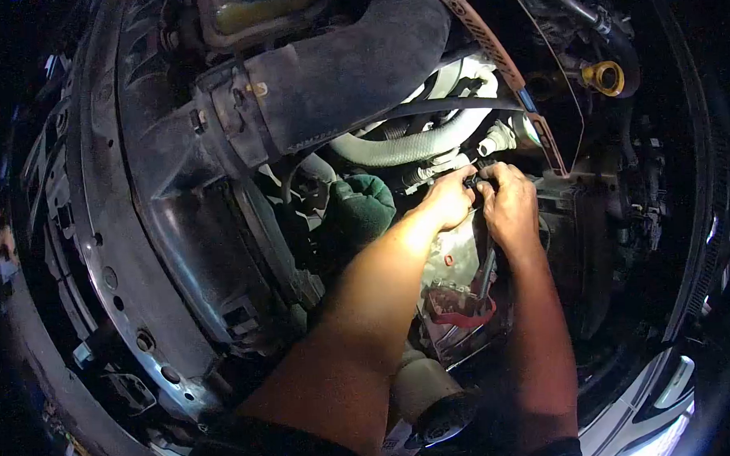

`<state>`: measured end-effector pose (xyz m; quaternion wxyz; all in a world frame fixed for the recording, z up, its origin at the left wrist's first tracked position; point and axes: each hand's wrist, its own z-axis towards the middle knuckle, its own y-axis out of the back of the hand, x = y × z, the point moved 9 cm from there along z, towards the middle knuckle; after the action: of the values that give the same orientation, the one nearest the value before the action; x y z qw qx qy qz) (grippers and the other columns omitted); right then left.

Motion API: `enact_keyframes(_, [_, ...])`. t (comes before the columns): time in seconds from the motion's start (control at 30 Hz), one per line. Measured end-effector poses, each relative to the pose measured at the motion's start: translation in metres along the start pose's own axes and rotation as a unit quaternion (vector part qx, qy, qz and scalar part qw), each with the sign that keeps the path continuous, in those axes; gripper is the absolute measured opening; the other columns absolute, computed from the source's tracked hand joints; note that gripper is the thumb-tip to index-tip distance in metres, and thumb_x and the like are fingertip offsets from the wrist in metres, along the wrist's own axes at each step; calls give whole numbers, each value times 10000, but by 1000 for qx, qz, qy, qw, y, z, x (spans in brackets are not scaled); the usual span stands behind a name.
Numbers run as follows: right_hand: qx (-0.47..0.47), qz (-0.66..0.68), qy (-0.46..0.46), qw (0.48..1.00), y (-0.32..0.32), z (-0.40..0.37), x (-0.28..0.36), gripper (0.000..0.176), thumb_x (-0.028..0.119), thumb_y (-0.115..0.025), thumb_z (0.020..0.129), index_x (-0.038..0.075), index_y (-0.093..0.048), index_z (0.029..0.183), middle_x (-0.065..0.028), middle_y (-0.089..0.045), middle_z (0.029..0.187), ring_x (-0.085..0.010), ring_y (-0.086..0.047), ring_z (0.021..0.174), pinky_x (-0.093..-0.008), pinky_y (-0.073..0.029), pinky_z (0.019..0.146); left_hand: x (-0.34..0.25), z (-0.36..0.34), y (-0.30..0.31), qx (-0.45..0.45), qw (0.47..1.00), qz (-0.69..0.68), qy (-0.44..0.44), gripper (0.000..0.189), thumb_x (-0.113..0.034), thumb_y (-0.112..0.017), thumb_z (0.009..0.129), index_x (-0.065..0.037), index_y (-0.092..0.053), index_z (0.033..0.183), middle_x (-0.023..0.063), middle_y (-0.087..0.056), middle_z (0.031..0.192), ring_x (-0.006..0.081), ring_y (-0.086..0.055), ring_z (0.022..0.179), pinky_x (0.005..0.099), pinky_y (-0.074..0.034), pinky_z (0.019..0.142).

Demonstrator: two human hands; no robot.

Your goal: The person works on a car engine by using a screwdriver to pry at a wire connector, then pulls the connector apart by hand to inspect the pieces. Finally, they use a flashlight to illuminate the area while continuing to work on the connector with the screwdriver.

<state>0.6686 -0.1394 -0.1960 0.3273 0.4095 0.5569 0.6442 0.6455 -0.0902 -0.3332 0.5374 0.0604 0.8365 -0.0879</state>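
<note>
Both hands meet deep in a vehicle's engine bay, below a pale curved hose. My left hand has its fingers closed on a small dark part that looks like a connector. From the other side, my right hand pinches the same dark part, thumb and fingertips together. Just above the fingertips is a light-coloured fitting. A brightly lit pale surface with a small red ring on it lies under the hands.
A thick black air duct crosses above. Left of my forearm is a green glove. A red curved part sits between the forearms. A brown strip slants down at the upper right, near a yellow-ringed opening.
</note>
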Motion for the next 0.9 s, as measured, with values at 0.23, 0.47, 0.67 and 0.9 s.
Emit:
enact_keyframes(0.23, [26,-29,-29,999,-6,1,-1,125,33,-700,817,2,-667,933,-190,-670,919,-386,-652,873,-451,-511,777,-5,0,2,-19,999,3,-42,461,-121,-600,938,-13,-492,1373,186,-674,1128,261,-649,1044,369,-495,908])
enact_keyframes(0.47, [47,-41,-29,998,-9,1,-2,123,28,-689,821,12,-670,941,-194,-676,937,-392,-653,903,-468,-509,811,4,3,1,-31,999,-2,-23,449,-146,-635,890,-31,-533,1312,170,-689,1036,237,-654,961,351,-494,864])
enact_keyframes(0.67, [74,-54,-35,995,-12,4,-4,144,30,-676,811,37,-684,954,-210,-676,976,-409,-648,933,-482,-510,831,2,2,0,-6,999,-40,-19,397,-125,-623,851,-15,-571,1229,146,-680,981,202,-646,915,327,-492,824])
enact_keyframes(0.9, [76,-47,-35,995,-11,4,-6,175,0,-649,786,44,-692,949,-219,-674,989,-414,-647,939,-476,-514,829,43,33,-21,-8,964,-265,16,275,-161,-537,925,4,-639,1120,85,-677,923,137,-641,824,295,-494,720])
